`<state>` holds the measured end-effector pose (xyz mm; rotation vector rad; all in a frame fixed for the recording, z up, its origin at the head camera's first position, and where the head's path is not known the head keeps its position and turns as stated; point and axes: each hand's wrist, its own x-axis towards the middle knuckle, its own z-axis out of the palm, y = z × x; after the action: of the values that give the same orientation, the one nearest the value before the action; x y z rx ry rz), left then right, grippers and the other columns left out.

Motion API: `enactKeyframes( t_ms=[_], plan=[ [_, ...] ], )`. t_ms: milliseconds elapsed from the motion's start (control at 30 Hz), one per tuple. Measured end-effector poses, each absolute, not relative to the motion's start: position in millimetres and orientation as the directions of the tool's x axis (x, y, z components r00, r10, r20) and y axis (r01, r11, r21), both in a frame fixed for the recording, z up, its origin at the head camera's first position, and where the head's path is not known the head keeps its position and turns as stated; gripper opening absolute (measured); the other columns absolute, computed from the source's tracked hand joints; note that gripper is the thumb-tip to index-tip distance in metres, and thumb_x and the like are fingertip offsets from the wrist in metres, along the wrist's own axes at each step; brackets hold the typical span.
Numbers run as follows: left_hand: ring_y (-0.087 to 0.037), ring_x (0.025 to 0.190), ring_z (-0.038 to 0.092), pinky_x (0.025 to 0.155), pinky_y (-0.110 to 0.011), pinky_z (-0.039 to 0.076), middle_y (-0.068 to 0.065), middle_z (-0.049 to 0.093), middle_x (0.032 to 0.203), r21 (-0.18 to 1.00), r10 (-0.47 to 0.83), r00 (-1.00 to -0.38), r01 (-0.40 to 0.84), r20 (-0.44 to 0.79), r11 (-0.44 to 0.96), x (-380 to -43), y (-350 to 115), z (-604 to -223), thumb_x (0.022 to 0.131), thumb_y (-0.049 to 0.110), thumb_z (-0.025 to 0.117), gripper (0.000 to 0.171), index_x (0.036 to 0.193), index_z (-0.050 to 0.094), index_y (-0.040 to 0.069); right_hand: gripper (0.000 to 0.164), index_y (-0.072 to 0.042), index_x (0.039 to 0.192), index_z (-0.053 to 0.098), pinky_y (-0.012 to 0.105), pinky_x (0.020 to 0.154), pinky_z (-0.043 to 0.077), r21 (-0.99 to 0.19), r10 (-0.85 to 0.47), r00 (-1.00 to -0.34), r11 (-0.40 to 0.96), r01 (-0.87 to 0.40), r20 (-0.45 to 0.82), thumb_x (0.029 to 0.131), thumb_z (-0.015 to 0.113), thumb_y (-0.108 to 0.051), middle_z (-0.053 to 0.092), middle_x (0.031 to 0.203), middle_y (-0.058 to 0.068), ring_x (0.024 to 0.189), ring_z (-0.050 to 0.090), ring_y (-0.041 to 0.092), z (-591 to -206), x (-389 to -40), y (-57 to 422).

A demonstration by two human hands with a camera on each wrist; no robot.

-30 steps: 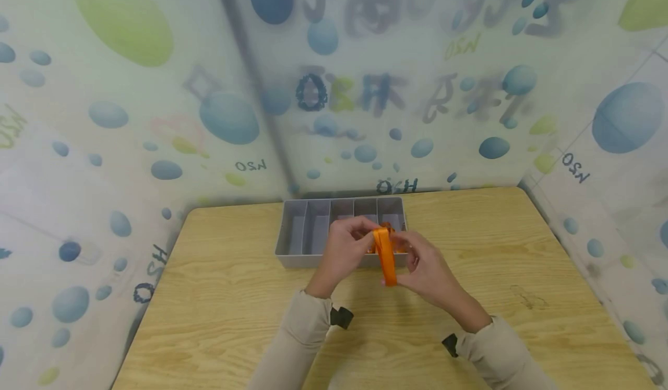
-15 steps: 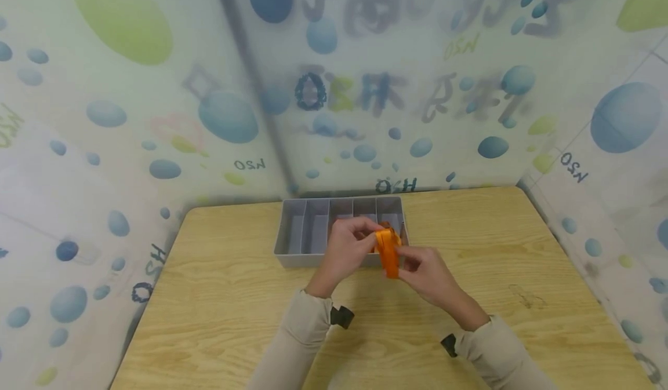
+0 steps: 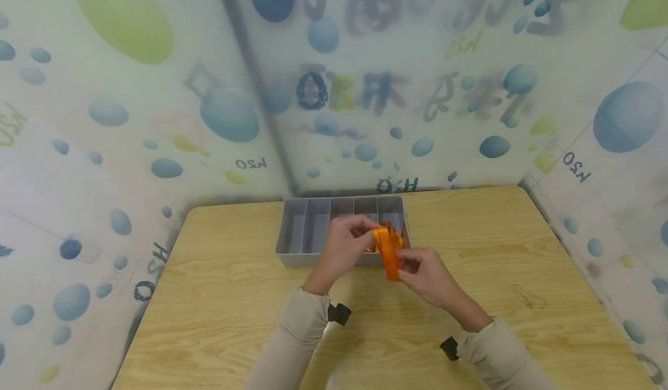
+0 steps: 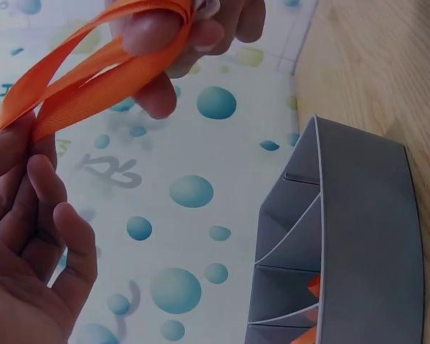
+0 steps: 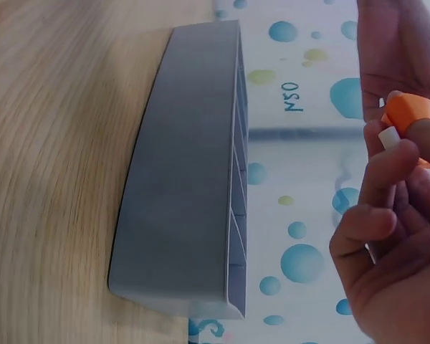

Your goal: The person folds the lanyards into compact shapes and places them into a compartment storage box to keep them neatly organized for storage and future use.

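A flat orange ribbon (image 3: 388, 257), folded into long loops, hangs between both hands above the front of a grey divided box (image 3: 300, 259). My left hand (image 3: 344, 248) pinches its upper end between thumb and fingers. At the lower end, the thumb and fingers of my right hand (image 3: 428, 274) grip the gathered loops. The left wrist view has the ribbon (image 4: 93, 107) stretched from my left hand (image 4: 29, 215) to my right hand. A small white piece (image 5: 389, 137) shows between the fingers of my right hand (image 5: 394, 236) in the right wrist view.
The grey box stands near the back of the wooden table (image 3: 224, 297), with several compartments in a row. More orange material (image 4: 306, 337) lies inside some right-hand compartments. Behind the table hangs a white curtain (image 3: 209, 77) with blue and green dots.
My right hand's thumb and fingers have come closer together, gathering the lower loops, and the ribbon's hanging end is slightly higher. My left hand keeps its hold almost in place.
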<state>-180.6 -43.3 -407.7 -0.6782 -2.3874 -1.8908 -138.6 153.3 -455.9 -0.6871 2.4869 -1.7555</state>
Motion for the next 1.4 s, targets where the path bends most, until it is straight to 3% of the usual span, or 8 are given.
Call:
enactKeyframes(
  t_ms=[200,467,600,800,967,1400],
  plan=[
    [-0.015,0.059,0.06,0.054,-0.028,0.053,-0.014,0.073,0.085,0.928,0.304,-0.909,0.341,0.284,0.153,-187.0,-46.4,-417.1,0.089,-0.001,0.068,0.008,0.09,0.076,-0.001,0.009,-0.001,0.096,0.075,0.024,0.053,0.05,-0.915,-0.413,-0.88,0.21,-0.344,0.236,0.087,0.074,0.001,0.068,0.083,0.007,0.061,0.054,0.008,-455.8,-136.3,152.7],
    [-0.03,0.067,0.066,0.058,-0.032,0.056,-0.009,0.074,0.085,0.917,0.308,-0.914,0.336,0.263,0.215,-187.7,-45.2,-421.1,0.088,-0.002,0.068,0.011,0.09,0.077,0.002,0.013,-0.007,0.096,0.075,0.026,0.045,0.046,-0.936,-0.471,-0.841,0.085,-0.343,0.265,0.088,0.071,0.003,0.062,0.077,-0.002,0.054,0.05,0.007,-451.9,-131.2,151.3],
    [-0.022,0.068,0.068,0.063,-0.034,0.058,-0.009,0.074,0.087,0.913,0.324,-0.911,0.338,0.257,0.227,-187.6,-43.3,-422.9,0.089,-0.001,0.068,0.01,0.092,0.077,0.002,0.018,-0.006,0.097,0.075,0.027,0.042,0.044,-0.934,-0.475,-0.828,0.037,-0.356,0.297,0.087,0.07,0.007,0.061,0.074,0.0,0.051,0.048,0.007,-449.3,-130.0,151.1],
    [-0.011,0.068,0.062,0.064,-0.026,0.053,-0.004,0.074,0.089,0.892,0.336,-0.907,0.355,0.256,0.28,-185.7,-41.8,-426.0,0.091,0.003,0.071,0.007,0.094,0.077,0.005,0.016,-0.003,0.099,0.074,0.028,0.043,0.045,-0.929,-0.484,-0.808,-0.03,-0.37,0.337,0.088,0.069,0.006,0.064,0.078,0.007,0.053,0.049,0.011,-446.1,-129.9,151.5],
    [-0.012,0.069,0.062,0.064,-0.027,0.054,-0.003,0.074,0.092,0.9,0.343,-0.908,0.341,0.24,0.272,-182.9,-40.8,-427.3,0.09,-0.001,0.07,0.012,0.097,0.076,0.007,0.018,0.002,0.101,0.073,0.029,0.041,0.045,-0.916,-0.472,-0.794,-0.088,-0.391,0.384,0.087,0.067,0.011,0.066,0.079,0.007,0.052,0.05,0.014,-446.3,-131.6,152.3],
    [-0.012,0.077,0.063,0.066,-0.026,0.055,-0.003,0.074,0.101,0.908,0.362,-0.901,0.339,0.238,0.247,-178.0,-37.1,-441.4,0.087,-0.006,0.071,0.023,0.104,0.076,0.009,0.022,-0.005,0.107,0.075,0.028,0.043,0.045,-0.914,-0.422,-0.812,-0.152,-0.376,0.404,0.092,0.065,0.007,0.068,0.085,0.0,0.05,0.047,0.018,-446.0,-131.5,152.1]
  ],
)
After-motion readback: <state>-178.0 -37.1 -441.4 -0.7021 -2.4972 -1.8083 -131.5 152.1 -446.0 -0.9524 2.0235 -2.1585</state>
